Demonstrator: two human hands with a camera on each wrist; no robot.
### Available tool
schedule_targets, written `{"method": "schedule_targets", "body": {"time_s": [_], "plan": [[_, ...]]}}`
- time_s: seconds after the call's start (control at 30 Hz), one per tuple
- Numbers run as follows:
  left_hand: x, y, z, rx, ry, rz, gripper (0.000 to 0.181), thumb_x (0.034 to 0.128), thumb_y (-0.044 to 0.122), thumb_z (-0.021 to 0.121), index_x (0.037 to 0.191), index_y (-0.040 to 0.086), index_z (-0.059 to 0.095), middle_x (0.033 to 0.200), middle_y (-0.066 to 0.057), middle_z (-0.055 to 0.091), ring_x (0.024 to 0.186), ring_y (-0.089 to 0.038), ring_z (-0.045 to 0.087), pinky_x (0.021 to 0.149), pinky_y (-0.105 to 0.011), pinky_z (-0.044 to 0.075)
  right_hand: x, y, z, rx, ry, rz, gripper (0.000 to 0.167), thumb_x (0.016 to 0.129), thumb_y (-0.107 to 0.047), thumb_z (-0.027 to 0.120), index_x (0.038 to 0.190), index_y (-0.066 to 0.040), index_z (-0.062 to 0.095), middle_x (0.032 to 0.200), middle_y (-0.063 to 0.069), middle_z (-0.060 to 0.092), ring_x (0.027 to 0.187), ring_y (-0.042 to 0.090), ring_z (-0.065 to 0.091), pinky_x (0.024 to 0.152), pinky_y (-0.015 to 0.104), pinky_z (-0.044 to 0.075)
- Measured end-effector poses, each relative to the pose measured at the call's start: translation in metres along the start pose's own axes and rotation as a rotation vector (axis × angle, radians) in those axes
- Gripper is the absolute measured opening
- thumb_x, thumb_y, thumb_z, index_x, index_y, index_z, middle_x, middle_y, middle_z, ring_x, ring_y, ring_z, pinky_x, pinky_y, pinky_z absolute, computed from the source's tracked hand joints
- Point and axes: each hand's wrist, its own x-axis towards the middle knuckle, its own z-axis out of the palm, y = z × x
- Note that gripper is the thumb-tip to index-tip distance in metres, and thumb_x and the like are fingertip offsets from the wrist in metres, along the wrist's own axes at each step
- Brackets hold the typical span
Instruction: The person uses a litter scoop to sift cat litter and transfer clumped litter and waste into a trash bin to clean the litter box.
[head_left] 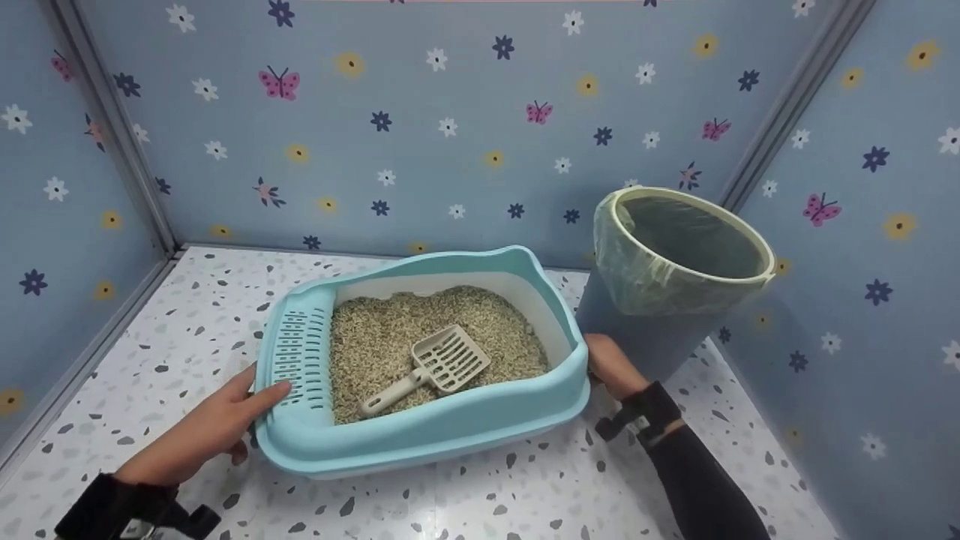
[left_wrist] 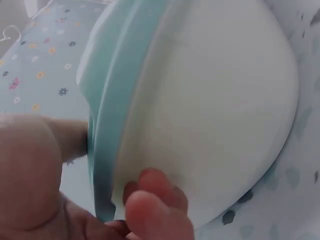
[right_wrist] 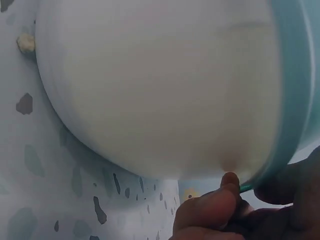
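A light-blue and white cat litter box point(head_left: 450, 420), filled with tan granular litter point(head_left: 382, 315), stands in the middle of the head view. On the litter lies a beige slotted litter scoop point(head_left: 450, 360), its handle pointing to the near left. My left hand point(head_left: 206, 424) grips the box's left rim, thumb on the perforated step point(head_left: 300, 352) and fingers underneath. At the opposite end, my right hand point(head_left: 611, 366) holds the right rim; the right wrist view shows its fingers point(right_wrist: 210, 207) curled below the edge. Whether the box's base touches the floor, I cannot tell.
A grey-blue trash bin point(head_left: 630, 326) with a translucent liner point(head_left: 637, 277) stands behind my right hand, close to the box. Flower-patterned walls point(head_left: 420, 90) enclose the speckled white floor point(head_left: 187, 315). In the right wrist view, a small pale lump point(right_wrist: 26, 43) lies beside the box's base.
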Motion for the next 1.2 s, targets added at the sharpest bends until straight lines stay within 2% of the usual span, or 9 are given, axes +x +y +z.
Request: {"method": "schedule_targets", "body": {"time_s": [0.17,0.3,0.4,0.63,0.7,0.8,0.93,1.03,1.2], "plan": [[0.003,-0.002,0.000,-0.067,0.009,0.013,0.081,0.1190,0.045,0.053,0.179,0.010,0.012,0.108,-0.008,0.076,0.071,-0.020,0.060,0.053,-0.030,0.048,0.000,0.001,0.001,0.002,0.008,0.009,0.029,0.107,-0.025,0.063,0.092,-0.003,0.074,0.082,0.004,0.067,0.074,0.019,0.062,0.060,0.033,0.052],[0.009,-0.004,-0.005,-0.106,0.003,0.025,0.081,0.1186,0.043,0.055,0.179,0.009,0.014,0.111,-0.010,0.077,0.069,-0.018,0.058,0.054,-0.028,0.045,-0.008,0.004,0.003,0.025,0.016,0.016,0.029,0.106,-0.024,0.063,0.082,-0.010,0.066,0.073,0.001,0.058,0.063,0.016,0.052,0.056,0.032,0.044],[0.015,-0.005,-0.011,-0.126,-0.017,0.041,0.081,0.1185,0.044,0.055,0.179,0.010,0.014,0.108,-0.011,0.077,0.065,-0.015,0.056,0.053,-0.027,0.044,-0.019,0.007,0.004,0.042,0.014,0.018,0.035,0.109,-0.023,0.058,0.075,-0.014,0.058,0.067,-0.001,0.049,0.058,0.014,0.043,0.054,0.032,0.036],[0.037,-0.005,-0.033,-0.138,-0.093,0.076,0.073,0.1191,0.043,0.055,0.175,0.005,0.025,0.109,-0.012,0.078,0.064,-0.014,0.056,0.053,-0.026,0.043,-0.043,0.011,0.003,0.021,-0.044,0.006,0.040,0.117,-0.023,0.044,0.081,-0.012,0.058,0.068,0.000,0.048,0.057,0.017,0.041,0.052,0.032,0.034],[0.040,-0.004,-0.036,-0.115,-0.110,0.075,0.076,0.1195,0.045,0.053,0.176,0.005,0.022,0.109,-0.013,0.077,0.065,-0.015,0.058,0.054,-0.027,0.045,-0.044,0.009,0.003,0.015,-0.045,0.012,0.039,0.116,-0.022,0.044,0.082,-0.012,0.059,0.070,0.001,0.050,0.058,0.017,0.042,0.052,0.033,0.035],[0.033,-0.001,-0.032,-0.048,-0.081,0.047,0.089,0.1195,0.049,0.050,0.179,0.006,0.001,0.099,-0.010,0.075,0.066,-0.016,0.058,0.055,-0.029,0.048,-0.034,0.006,0.003,0.012,-0.020,0.024,0.035,0.112,-0.021,0.047,0.078,-0.014,0.057,0.070,0.001,0.049,0.059,0.017,0.043,0.052,0.033,0.036],[0.018,0.004,-0.017,0.038,-0.006,-0.025,0.104,0.1181,0.055,0.050,0.174,0.005,-0.021,0.093,-0.006,0.068,0.070,-0.019,0.058,0.058,-0.032,0.052,-0.013,0.005,0.002,0.042,0.003,0.018,0.036,0.111,-0.023,0.051,0.075,-0.015,0.054,0.067,-0.002,0.045,0.058,0.015,0.041,0.051,0.031,0.037],[0.010,0.007,-0.009,0.028,0.032,-0.055,0.102,0.1177,0.054,0.051,0.175,0.003,-0.015,0.097,-0.008,0.066,0.075,-0.021,0.058,0.061,-0.032,0.054,-0.001,0.005,0.002,0.064,0.003,0.012,0.038,0.113,-0.027,0.054,0.076,-0.014,0.056,0.066,-0.004,0.045,0.057,0.013,0.042,0.051,0.030,0.039],[0.004,0.006,-0.008,-0.008,0.067,-0.009,0.087,0.1188,0.046,0.053,0.179,0.005,0.005,0.101,-0.008,0.068,0.075,-0.020,0.059,0.060,-0.032,0.053,0.005,0.003,0.005,0.052,-0.001,0.023,0.038,0.112,-0.029,0.058,0.080,-0.009,0.059,0.065,-0.003,0.048,0.056,0.013,0.044,0.051,0.031,0.039]]}}
